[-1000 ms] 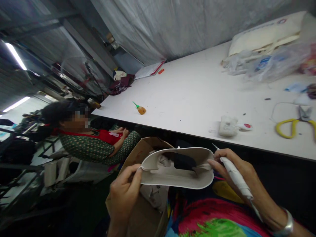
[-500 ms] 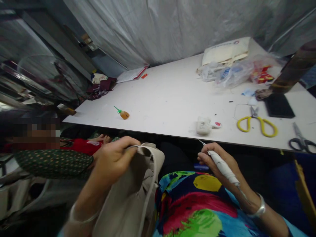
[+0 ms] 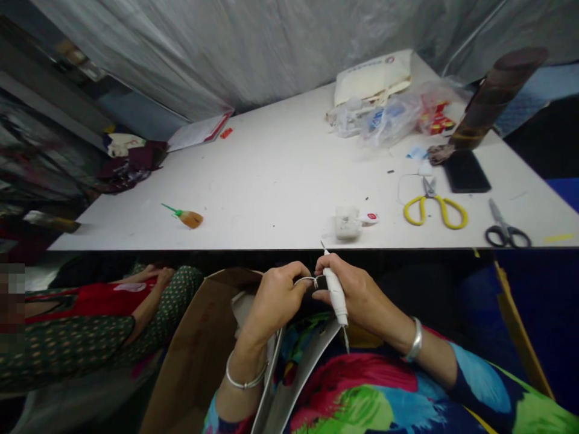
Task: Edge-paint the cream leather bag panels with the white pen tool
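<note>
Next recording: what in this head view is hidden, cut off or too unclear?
Head view:
- Beige piece where the left hand pinches it: covered by both hands' fingers.
- White tool in the right hand: tip too thin to identify.
- Cardboard box: inside hidden by its wall, bottom cut by the frame edge.
- Small white object on the table: too small to identify.

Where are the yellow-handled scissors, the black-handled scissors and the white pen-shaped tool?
yellow-handled scissors [image 3: 432, 199], head view, handle junction
black-handled scissors [image 3: 501, 225], head view, pivot
white pen-shaped tool [image 3: 335, 292], head view, barrel
</note>
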`<state>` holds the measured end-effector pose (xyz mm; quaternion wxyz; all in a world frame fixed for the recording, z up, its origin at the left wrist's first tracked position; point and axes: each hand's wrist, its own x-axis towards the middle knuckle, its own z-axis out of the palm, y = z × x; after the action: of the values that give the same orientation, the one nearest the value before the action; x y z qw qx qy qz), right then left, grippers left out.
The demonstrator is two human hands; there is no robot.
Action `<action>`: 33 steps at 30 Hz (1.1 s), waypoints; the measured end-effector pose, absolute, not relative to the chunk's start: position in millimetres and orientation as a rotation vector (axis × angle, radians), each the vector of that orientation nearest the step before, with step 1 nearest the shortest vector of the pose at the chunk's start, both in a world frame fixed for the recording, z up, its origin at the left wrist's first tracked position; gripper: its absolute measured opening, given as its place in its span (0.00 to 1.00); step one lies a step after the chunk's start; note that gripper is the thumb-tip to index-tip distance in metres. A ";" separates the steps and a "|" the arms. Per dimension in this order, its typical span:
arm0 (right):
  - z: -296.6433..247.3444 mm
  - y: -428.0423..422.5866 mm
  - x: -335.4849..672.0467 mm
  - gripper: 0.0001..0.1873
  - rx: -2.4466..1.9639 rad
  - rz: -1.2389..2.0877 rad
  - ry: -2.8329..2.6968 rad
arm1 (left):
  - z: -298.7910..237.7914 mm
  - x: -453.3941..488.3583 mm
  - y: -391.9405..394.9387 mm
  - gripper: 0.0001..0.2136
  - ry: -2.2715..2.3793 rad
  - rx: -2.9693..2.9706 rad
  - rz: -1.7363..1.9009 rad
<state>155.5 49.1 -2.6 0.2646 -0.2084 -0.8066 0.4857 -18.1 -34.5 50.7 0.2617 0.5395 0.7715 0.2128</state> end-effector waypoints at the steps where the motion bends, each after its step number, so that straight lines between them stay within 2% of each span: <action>1: -5.2 50.3 154.5 0.20 -0.555 1.295 -2.183 | 50.0 -17.9 -33.9 0.06 2.073 1.448 0.588; 8: -10.2 58.7 156.6 0.07 -0.518 1.419 -2.125 | 38.1 -22.6 -29.7 0.04 1.941 1.289 0.702; 17: -21.7 58.0 150.3 0.12 -0.589 1.635 -1.885 | 31.7 -39.9 -31.2 0.08 1.708 1.146 0.814; 22: -29.2 47.2 145.8 0.10 -0.658 1.650 -1.779 | 22.4 -38.9 -31.5 0.19 1.444 1.152 0.849; 27: -30.8 45.1 140.8 0.12 -0.735 1.628 -1.697 | 9.8 -26.2 -30.4 0.09 1.699 0.985 0.950; 33: -31.1 48.3 135.9 0.13 -0.726 1.694 -1.636 | -1.6 -29.8 -32.1 0.10 1.631 0.799 1.100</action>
<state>135.9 48.3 -31.1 0.3322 -0.2779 -0.6262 0.6484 -29.8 -32.1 -1.6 0.4875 0.3284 0.6708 0.4522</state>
